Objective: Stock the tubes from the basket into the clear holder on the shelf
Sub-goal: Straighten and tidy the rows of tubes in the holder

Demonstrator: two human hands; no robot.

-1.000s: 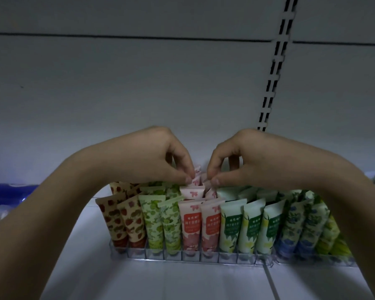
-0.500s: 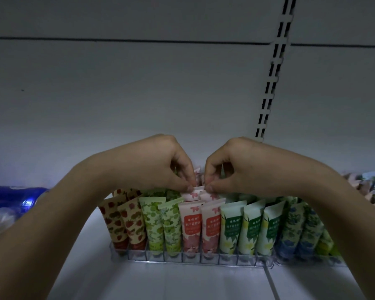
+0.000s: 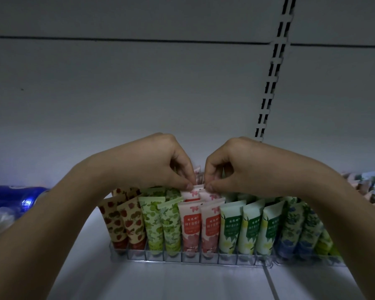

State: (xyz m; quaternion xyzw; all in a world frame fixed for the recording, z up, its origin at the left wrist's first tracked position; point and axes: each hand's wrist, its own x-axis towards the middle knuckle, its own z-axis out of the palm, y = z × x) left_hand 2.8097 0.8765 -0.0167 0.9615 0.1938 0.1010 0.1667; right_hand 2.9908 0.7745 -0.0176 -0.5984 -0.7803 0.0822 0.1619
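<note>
1. Pinching the crimped top of a pink tube (image 3: pixel 189 190), the left hand (image 3: pixel 154 164) seats it behind the front row.
2. Beside it, the right hand (image 3: pixel 234 167) pinches the neighbouring pink tube (image 3: pixel 208 195).
3. Below both hands, the clear holder (image 3: pixel 204 257) looks nearly full; the basket is unseen.

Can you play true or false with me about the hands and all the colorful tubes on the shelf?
1. Both hands, the left hand and the right hand, pinch the tops of pink tubes in the middle. True.
2. The strawberry tubes stand at the right end of the clear holder. False: they stand at the left end.
3. The green-and-white tubes stand right of the pink ones. True.
4. The tubes lie flat on the shelf. False: they stand upright in the holder.
</note>
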